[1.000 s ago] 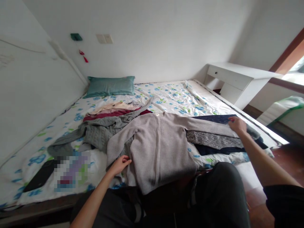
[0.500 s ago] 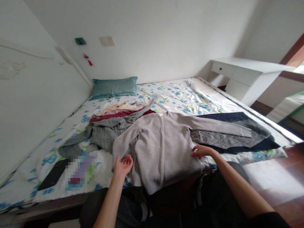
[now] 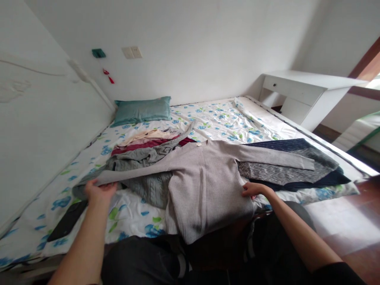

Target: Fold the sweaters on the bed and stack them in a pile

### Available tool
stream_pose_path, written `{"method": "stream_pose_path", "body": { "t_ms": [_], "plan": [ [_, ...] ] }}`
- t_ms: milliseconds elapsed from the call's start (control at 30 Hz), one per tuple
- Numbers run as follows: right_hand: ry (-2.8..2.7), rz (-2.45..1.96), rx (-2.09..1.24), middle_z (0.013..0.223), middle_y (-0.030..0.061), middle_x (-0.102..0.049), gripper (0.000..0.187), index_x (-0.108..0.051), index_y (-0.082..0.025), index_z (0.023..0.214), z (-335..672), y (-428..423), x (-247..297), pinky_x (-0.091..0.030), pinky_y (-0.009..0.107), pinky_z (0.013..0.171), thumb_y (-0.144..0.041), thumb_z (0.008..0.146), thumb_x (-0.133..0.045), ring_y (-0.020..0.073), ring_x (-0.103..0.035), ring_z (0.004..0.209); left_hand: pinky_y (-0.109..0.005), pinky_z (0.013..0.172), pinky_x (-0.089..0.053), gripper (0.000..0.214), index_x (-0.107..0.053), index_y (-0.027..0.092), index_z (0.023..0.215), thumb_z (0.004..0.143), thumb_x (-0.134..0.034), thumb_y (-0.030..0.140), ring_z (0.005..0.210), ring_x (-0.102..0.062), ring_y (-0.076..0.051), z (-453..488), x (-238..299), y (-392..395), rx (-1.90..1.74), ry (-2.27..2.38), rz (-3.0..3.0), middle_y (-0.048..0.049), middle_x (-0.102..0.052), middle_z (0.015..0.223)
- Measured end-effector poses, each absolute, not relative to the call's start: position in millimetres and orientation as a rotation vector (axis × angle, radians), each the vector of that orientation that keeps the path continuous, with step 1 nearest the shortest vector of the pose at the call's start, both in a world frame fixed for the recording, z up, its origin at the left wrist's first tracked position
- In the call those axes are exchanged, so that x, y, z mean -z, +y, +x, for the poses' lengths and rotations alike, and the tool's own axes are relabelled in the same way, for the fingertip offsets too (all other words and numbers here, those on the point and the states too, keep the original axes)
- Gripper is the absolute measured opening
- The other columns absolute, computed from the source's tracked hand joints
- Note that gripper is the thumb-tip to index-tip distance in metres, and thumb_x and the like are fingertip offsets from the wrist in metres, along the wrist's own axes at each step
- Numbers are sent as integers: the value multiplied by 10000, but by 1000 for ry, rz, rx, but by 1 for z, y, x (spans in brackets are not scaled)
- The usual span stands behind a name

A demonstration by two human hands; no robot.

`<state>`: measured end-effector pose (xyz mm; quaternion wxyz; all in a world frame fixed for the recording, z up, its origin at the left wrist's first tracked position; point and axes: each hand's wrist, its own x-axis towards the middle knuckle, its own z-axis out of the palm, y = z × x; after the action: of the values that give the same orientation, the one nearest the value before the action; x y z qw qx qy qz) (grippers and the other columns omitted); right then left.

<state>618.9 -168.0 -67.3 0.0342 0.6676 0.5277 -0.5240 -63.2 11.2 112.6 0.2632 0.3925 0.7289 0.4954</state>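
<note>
Over the bed (image 3: pixel 216 114), gripping one sleeve (image 3: pixel 136 171) of the sweater (image 3: pixel 204 186) in the closed left hand (image 3: pixel 100 191); touching its side with the curled right hand (image 3: pixel 254 189), unclear whether pinching.

Window (image 3: pixel 374 84) cut off at right; left fingers (image 3: pixel 111 190) partly hide sleeve end (image 3: pixel 105 177).

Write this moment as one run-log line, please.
left hand: holding ribbed sweater by sleeve end | right hand: at sweater's side edge | other sleeve: over speckled garment | pillow: on floral sheet
</note>
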Motion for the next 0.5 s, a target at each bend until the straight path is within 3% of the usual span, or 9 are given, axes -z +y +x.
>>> {"method": "stream_pose_path", "body": {
  "t_ms": [167, 300, 400, 500],
  "plan": [
    [1507, 2027, 1725, 763, -23, -686, 350, -644, -160, 1023, 620, -167, 62, -547, 195, 507, -350, 862, -889, 119, -669, 551, -243, 765, -578, 269, -542, 190, 1248, 1104, -315, 209, 823, -624, -136, -65, -126, 36, -1383, 1901, 553, -52, -649, 1065],
    [1400, 2003, 1779, 719, -10, -702, 462, -636, -172, 1025, 625, -166, 61, -549, 198, 507, -456, 839, -949, 127, -669, 537, -263, 720, -609, 109, -647, 186, 1067, 969, -656, 233, 781, -695, -172, -14, -73, -11, -1137, 1797, 573, -70, -706, 960],
    [1428, 1948, 1764, 675, 0, -702, 513, -641, -176, 939, 629, -166, 64, -501, 183, 482, -512, 782, -996, 121, -646, 523, -277, 652, -574, 353, -728, 177, 943, 769, -930, 408, 767, -734, -218, 20, -25, -61, -520, 1649, 891, -109, -784, 986],
    [1514, 1895, 1698, 636, -3, -688, 532, -638, -178, 856, 628, -165, 65, -426, 172, 452, -528, 727, -1018, 109, -603, 504, -264, 601, -491, 618, -723, 191, 845, 554, -1019, 650, 704, -680, -201, 42, 5, -95, -52, 1543, 1208, -62, -747, 871]
  ]
}}
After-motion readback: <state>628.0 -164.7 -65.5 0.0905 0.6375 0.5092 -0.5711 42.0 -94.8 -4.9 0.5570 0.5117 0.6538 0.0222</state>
